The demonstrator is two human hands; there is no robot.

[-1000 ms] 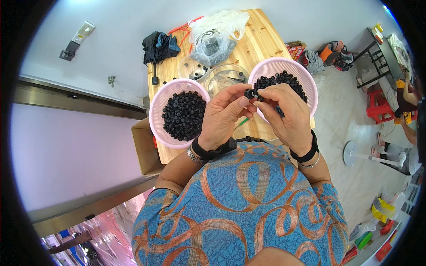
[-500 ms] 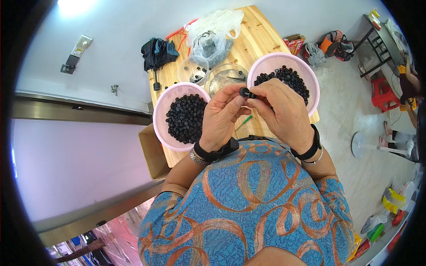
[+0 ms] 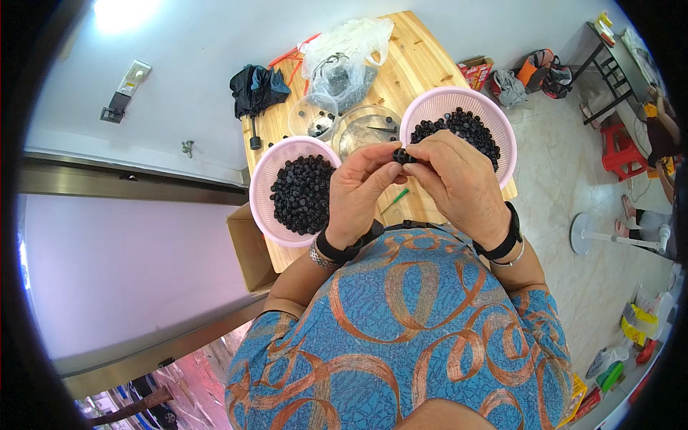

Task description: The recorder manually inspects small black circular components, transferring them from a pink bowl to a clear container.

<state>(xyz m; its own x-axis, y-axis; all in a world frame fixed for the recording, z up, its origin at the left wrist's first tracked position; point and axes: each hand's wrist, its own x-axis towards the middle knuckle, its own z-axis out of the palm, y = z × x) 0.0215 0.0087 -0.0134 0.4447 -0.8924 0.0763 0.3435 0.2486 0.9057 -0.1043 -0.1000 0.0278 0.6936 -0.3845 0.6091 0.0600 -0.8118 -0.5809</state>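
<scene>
A small round black plastic part [image 3: 403,155] is pinched between the fingertips of both hands, above the wooden table. My left hand [image 3: 362,188] grips it from one side with thumb and forefinger. From the other side, my right hand [image 3: 462,180] holds it the same way; the fingers partly cover it. To the left stands a pink basket [image 3: 259,197] heaped with black parts [image 3: 299,195]. Another pink basket [image 3: 506,140] with similar black parts [image 3: 473,132] sits behind my right hand. Below the hands lies a thin green-handled tool [image 3: 395,201].
Behind the hands are a clear round container [image 3: 340,136] with dark tweezers in it and a clear tub [image 3: 295,118] with several black parts. Farther back lie a plastic bag [image 3: 351,43] and a folded black umbrella [image 3: 258,89]. A cardboard box [image 3: 247,251] stands at the left.
The black part has been turned between my fingertips, and my left fingers have closed in nearer to my right ones. The baskets have stayed in place.
</scene>
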